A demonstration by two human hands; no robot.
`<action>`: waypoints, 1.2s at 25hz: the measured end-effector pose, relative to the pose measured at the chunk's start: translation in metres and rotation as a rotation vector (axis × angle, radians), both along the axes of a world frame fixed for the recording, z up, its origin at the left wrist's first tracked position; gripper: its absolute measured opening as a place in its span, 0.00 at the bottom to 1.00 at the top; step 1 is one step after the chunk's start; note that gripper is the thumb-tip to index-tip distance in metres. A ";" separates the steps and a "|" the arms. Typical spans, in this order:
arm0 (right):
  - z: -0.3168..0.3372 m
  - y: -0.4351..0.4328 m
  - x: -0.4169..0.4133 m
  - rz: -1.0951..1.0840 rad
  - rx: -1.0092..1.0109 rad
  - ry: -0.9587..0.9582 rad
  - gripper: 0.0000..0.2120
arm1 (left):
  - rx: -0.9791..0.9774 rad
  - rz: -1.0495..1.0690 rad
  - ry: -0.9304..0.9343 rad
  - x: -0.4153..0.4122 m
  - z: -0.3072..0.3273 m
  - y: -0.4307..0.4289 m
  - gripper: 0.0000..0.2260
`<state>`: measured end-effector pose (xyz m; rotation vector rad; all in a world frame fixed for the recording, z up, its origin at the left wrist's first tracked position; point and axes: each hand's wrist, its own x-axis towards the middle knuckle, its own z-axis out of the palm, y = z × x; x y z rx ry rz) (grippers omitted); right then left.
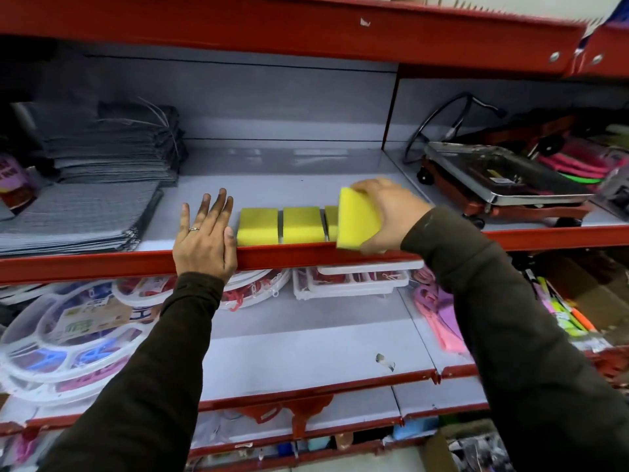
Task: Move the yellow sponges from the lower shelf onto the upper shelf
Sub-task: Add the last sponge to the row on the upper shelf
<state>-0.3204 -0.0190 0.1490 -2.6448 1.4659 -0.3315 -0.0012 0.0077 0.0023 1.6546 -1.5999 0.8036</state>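
Right hand point(391, 216) is pinching a yellow sponge point(357, 219) in its grip, tilted over the red front lip of the upper shelf point(289, 258). Three more sponges point(303, 224) are sitting in a row just behind that lip. Left hand point(204, 233) is lying flat, fingers spread, touching the leftmost sponge point(257, 226). Lower shelf point(306, 352) is showing bare grey

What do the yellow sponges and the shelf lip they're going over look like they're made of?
Yellow sponges: apparently soft matte foam, with a dull even surface; a grey layer shows between them, likely a scrub pad. Shelf lip: probably painted sheet metal, red and slightly glossy, with a folded edge.
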 end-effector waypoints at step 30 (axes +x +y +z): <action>-0.058 -0.022 0.050 0.208 0.123 0.007 0.25 | 0.315 -0.169 0.033 -0.012 0.026 0.023 0.29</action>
